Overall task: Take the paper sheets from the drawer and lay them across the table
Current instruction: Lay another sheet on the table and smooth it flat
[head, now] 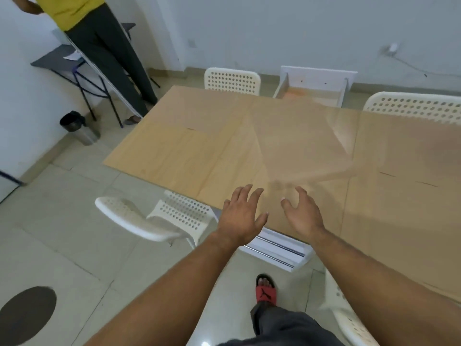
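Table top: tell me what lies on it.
Brown paper sheets lie across it, overlapping, one near the middle blurred. They cover the surface beneath, so nothing under them can be seen.

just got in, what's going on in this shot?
A person holds the left hand and right hand open at the near edge of the table, gripping nothing. Brown paper sheets already cover most of the tabletop; one in the middle is motion-blurred. A white drawer sits beyond the far edge. Another person stands far left.
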